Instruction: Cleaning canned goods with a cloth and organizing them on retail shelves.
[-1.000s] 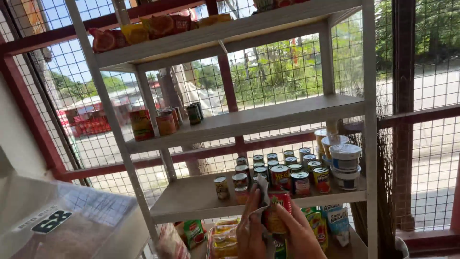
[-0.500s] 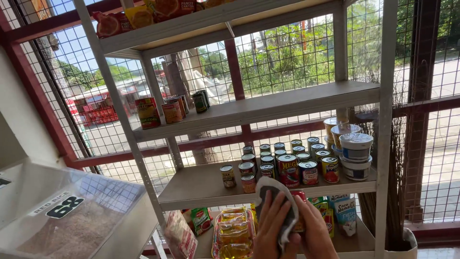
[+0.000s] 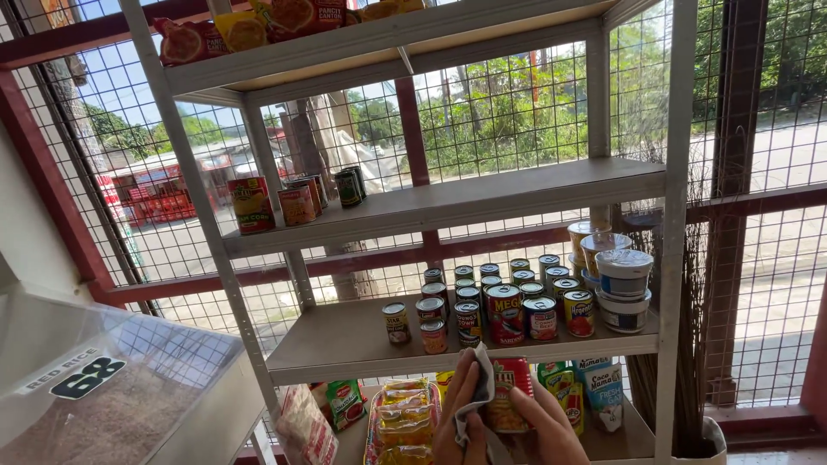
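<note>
Wiping step in hand: left hand (image 3: 461,405) pressing a white cloth (image 3: 479,392) against a red can (image 3: 510,394), right hand (image 3: 543,426) cupping it from below, just under the shelf (image 3: 345,340) of tins. Next likely needed: turning the can to reach its unwiped side.

Head cam, close, facing shelving unit (image 3: 448,202)

place: small shop | you are facing a metal shelf (image 3: 448,207) stocking tinned goods (image 3: 508,301) | priced rice bin (image 3: 112,396) sitting beside it
</note>
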